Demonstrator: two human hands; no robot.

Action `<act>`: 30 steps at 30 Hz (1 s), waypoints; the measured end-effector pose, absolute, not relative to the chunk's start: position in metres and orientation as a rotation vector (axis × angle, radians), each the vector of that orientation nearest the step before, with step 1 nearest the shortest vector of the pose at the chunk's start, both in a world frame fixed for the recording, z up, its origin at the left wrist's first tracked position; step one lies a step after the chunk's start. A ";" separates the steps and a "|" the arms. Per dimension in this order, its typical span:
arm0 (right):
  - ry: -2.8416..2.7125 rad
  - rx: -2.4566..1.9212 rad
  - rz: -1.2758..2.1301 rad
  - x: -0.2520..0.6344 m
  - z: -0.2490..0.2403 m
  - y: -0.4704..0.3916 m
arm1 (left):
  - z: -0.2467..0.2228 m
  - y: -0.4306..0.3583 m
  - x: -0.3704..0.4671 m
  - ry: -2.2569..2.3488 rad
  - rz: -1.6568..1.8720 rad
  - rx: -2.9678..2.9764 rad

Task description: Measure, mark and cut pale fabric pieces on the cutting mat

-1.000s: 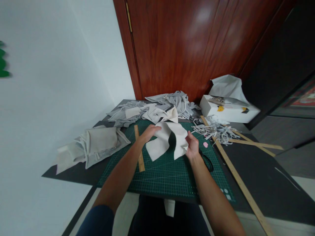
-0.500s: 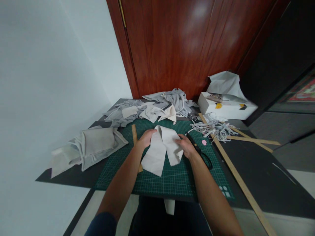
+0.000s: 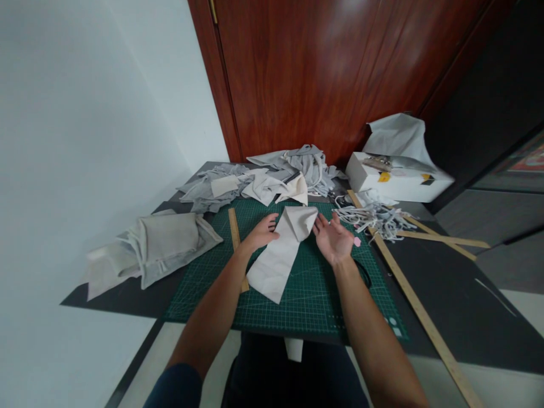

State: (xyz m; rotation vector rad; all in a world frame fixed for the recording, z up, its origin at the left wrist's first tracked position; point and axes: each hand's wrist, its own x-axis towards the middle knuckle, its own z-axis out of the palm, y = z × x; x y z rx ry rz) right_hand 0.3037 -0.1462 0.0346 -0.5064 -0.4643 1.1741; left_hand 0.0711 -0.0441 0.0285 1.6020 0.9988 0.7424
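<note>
A pale grey strip of fabric [image 3: 274, 266] lies on the green cutting mat [image 3: 314, 306], its upper end folded over to the right. My left hand [image 3: 262, 232] is at the strip's left edge, fingers bent and apart, gripping nothing that I can see. On the other side, my right hand [image 3: 334, 238] is turned palm up with its fingers spread, the fingertips close to the folded end. Whether they touch the fabric I cannot tell. Beside my left forearm a short wooden ruler [image 3: 234, 226] lies on the mat, partly hidden.
Folded fabric [image 3: 168, 241] is stacked at the left. Grey scraps [image 3: 263, 184] pile up along the back. At the right are cut strips [image 3: 382, 220], a long wooden ruler [image 3: 408, 294] and a white box [image 3: 399, 178]. A black cable [image 3: 364, 275] shows beside my right wrist.
The strip was arched with both ends toward me and a hand at each side. Now its right part is folded up at the top, and my right hand has let go and turned palm up.
</note>
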 end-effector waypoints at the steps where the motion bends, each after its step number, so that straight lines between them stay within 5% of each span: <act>1: -0.491 -0.575 1.118 0.303 0.030 -0.145 | 0.031 -0.045 0.070 1.010 0.722 1.665; 11: -1.221 -1.369 0.282 0.286 0.013 -0.144 | 0.044 -0.068 0.063 0.921 0.189 2.046; 30: -1.619 -1.325 0.811 0.246 0.006 -0.155 | 0.055 -0.070 0.068 0.827 0.325 2.030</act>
